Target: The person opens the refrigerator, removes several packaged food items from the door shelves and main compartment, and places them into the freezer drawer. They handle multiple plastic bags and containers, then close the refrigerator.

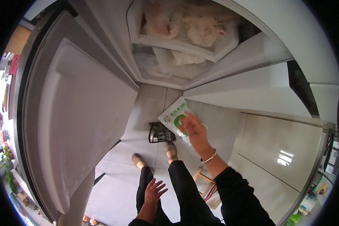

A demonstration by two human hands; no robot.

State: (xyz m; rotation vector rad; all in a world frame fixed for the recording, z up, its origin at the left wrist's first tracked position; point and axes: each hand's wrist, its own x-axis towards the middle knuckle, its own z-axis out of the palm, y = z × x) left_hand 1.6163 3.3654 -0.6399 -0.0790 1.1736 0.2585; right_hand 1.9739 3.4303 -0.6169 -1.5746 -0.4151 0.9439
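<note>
My right hand (194, 130), blurred, with a white bangle at its wrist, is in front of a white plastic bag (175, 109) with green print. Its fingers are loosely curled and seem to hold nothing; whether they touch the bag I cannot tell. The bag lies on the floor, partly over a dark printed package (160, 134) by my foot. Lower down, my left hand (154, 192) hangs over my legs, empty, fingers apart. Ahead stands an open freezer compartment, where a white drawer (180, 47) holds frosty bagged food (163, 24). Below it, another drawer (161, 60) contains a whitish bag (188, 58).
The freezer door (87, 113) swings wide on the left. At right are a white panel (243, 84) and glossy cabinet fronts (282, 147). A small wooden stool with a woven seat (212, 195) stands by my right leg. Grey tiles (127, 180) cover the floor.
</note>
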